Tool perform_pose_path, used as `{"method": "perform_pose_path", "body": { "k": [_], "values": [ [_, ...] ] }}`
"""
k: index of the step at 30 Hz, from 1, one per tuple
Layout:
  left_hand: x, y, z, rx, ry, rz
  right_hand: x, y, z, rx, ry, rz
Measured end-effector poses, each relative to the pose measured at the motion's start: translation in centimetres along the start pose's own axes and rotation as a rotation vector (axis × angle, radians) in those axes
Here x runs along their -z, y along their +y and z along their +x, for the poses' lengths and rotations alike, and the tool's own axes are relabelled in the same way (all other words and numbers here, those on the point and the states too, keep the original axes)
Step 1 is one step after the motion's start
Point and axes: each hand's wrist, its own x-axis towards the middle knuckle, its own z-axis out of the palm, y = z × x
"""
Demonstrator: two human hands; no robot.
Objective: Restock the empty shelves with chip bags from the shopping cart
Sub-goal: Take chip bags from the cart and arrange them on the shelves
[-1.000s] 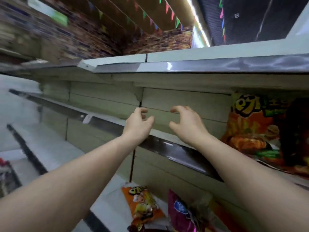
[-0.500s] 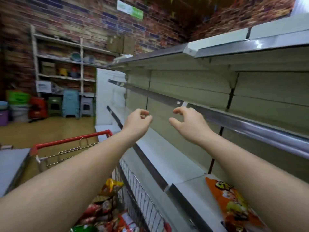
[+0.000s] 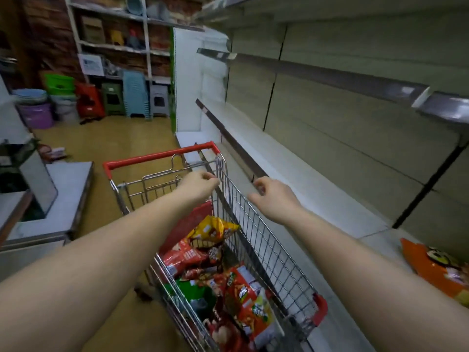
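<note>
**Hands empty above cart**

Chip bags (image 3: 215, 270) lie in the shopping cart (image 3: 266, 250), below both hands. Left hand (image 3: 199, 185) and right hand (image 3: 272, 199) hover apart, fingers loosely curled, holding nothing. Shelves (image 3: 304, 179) run right of them.

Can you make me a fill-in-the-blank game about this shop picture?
1. The shopping cart has a ____ handle.
2. The chip bags lie inside the ____.
3. Both hands, left and right, hold ____.
4. One orange bag lies on the bottom ____.

Missing words: red; cart; nothing; shelf
</note>
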Motion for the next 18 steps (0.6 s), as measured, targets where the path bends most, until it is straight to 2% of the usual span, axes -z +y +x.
{"method": "perform_pose_path", "body": {
  "k": [8,18],
  "values": [
    [-4.2,-8.4,2.4,0.242,-0.085,0.008,-8.8,4.2,3.8,-0.087,-0.252,0.03],
    [-12.0,-16.7,5.3,0.589,-0.004,-0.036,-19.0,11.1,9.9,-0.048,-0.595,0.084]
  ]
}}
